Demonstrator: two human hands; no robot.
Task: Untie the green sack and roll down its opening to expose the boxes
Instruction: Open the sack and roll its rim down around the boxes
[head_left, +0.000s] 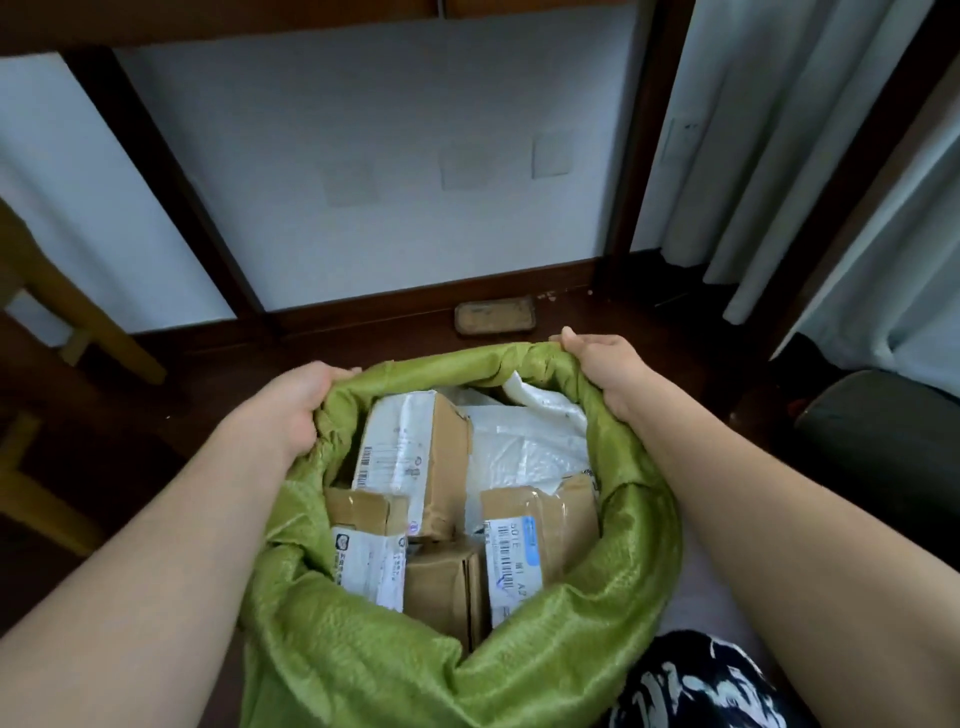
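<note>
On the dark wooden floor, the shiny woven green sack stands open, its rim rolled thick around taped cardboard boxes and white bubble mailers. Left hand and right hand each clench the bunched rim.

Green sack open w/ rim rolled down, taped cardboard boxes exposed inside.

Right box: white label bearing a barcode and the characters "M1 A2", partly cut off. Labels on the other boxes carry barcodes; their print is too blurred to read.
</note>
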